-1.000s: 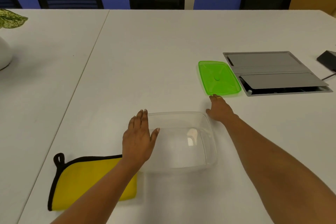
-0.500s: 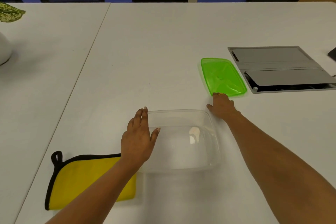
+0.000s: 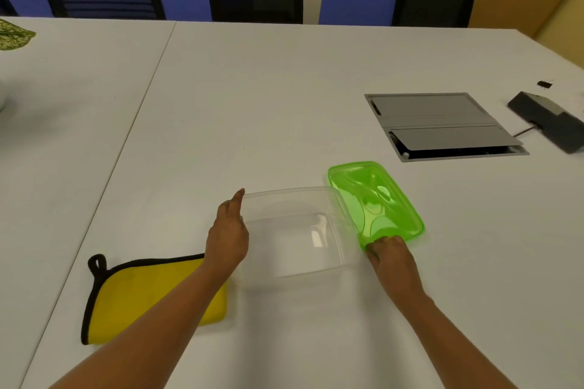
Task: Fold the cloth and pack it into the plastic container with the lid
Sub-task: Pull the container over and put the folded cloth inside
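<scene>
A clear plastic container (image 3: 294, 240) stands open and empty on the white table. My left hand (image 3: 228, 232) rests against its left rim, index finger stretched along the edge. My right hand (image 3: 388, 251) grips the near end of the green lid (image 3: 376, 202), which is tilted and overlaps the container's right rim. A folded yellow cloth (image 3: 126, 297) with black trim and a hanging loop lies flat to the left of the container, partly under my left forearm.
A grey cable hatch (image 3: 442, 123) is set into the table at the right, with a dark device (image 3: 550, 120) and its cable beyond it. A table seam (image 3: 139, 123) runs on the left. A leaf (image 3: 12, 36) shows at the far left. Chairs stand behind.
My right hand took hold of the green lid and pulled it toward the container, tilted over its right rim. My left hand turned on edge against the left rim.
</scene>
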